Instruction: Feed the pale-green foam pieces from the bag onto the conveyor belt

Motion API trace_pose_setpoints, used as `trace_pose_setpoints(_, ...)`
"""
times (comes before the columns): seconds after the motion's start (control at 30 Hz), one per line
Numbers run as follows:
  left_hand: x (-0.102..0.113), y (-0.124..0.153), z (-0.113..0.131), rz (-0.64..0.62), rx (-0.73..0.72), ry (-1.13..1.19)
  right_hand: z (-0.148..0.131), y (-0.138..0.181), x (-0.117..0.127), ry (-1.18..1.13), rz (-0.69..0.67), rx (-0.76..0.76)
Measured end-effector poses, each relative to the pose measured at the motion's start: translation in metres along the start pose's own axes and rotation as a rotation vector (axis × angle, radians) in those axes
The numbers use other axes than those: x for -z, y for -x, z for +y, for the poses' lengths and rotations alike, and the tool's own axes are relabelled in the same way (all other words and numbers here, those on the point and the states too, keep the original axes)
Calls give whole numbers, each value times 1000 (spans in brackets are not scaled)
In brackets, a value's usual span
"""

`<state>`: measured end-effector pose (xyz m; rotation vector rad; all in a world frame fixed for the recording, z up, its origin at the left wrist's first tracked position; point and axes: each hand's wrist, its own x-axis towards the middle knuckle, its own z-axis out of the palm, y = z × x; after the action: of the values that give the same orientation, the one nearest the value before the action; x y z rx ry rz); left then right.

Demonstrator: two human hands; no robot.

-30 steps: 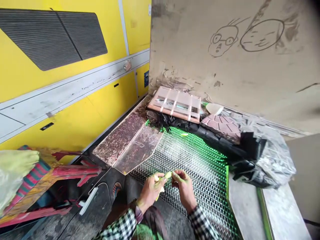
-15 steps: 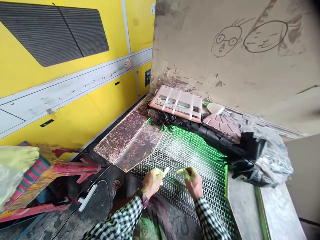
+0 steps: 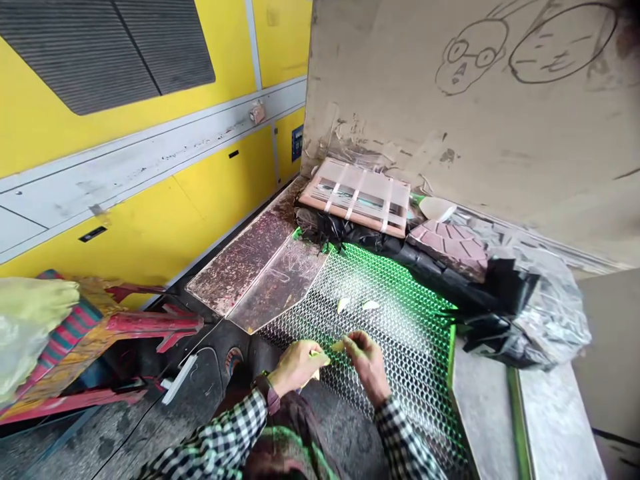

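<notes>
Over the near part of a metal honeycomb bed (image 3: 380,333), my left hand (image 3: 299,365) is closed around small pale yellow pieces (image 3: 315,375) that show at its fingers. Their exact kind I cannot make out. My right hand (image 3: 367,363), just across from it, pinches another pale yellow piece (image 3: 339,347) between thumb and fingers, its tip pointing toward my left hand. Beyond both hands, a curved, pointed yellow piece (image 3: 342,305) and a similar one (image 3: 371,305) lie on the honeycomb, a little apart.
A black-wrapped bundle with a taped stack of flat sheets (image 3: 357,193) borders the bed's far side. Stained boards (image 3: 280,280) lie left of it, grey panels (image 3: 483,400) right. Behind stands a large cardboard sheet (image 3: 375,87); a yellow machine (image 3: 200,193) stands left, near a red-legged stool (image 3: 150,323).
Two yellow pieces now lie on the honeycomb where none lay before. Both hands have come lower and slightly left, and the right holds a different-looking piece. The view has tipped down a little.
</notes>
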<state>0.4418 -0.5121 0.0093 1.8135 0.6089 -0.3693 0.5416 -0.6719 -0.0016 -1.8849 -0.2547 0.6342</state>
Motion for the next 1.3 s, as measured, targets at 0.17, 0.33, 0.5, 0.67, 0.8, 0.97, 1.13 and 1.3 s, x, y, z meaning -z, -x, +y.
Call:
trace_pose_setpoints(0.17, 2, 1, -9, 17, -57, 291, -3, -7, 11, 395, 236, 140)
trace_pose_setpoints(0.33, 2, 6, -1, 78, -140, 487, -25, 23, -23, -122, -146, 33)
trace_pose_setpoints(0.5, 0, 6, 3, 57, -37, 638, -2, 25, -19, 18, 138, 105)
trace_pose_setpoints(0.67, -3, 4, -6, 101, 184, 960, 39, 16, 13, 781, 202, 539)
trace_pose_setpoints(0.8, -10, 5, -10, 131, 244, 1012, 32, 30, 10, 850, 149, 563)
trace_pose_setpoints(0.97, -27, 8, 0, 138, 179, 870, -12, 54, -19, 216, -31, 253)
trace_pose_setpoints(1.13, -28, 13, 13, 84, 138, 825, -14, 52, -32, -208, 1, 50)
trace_pose_setpoints(1.3, -27, 14, 5, -31, 214, 891, -7, 44, -31, -382, 118, -113)
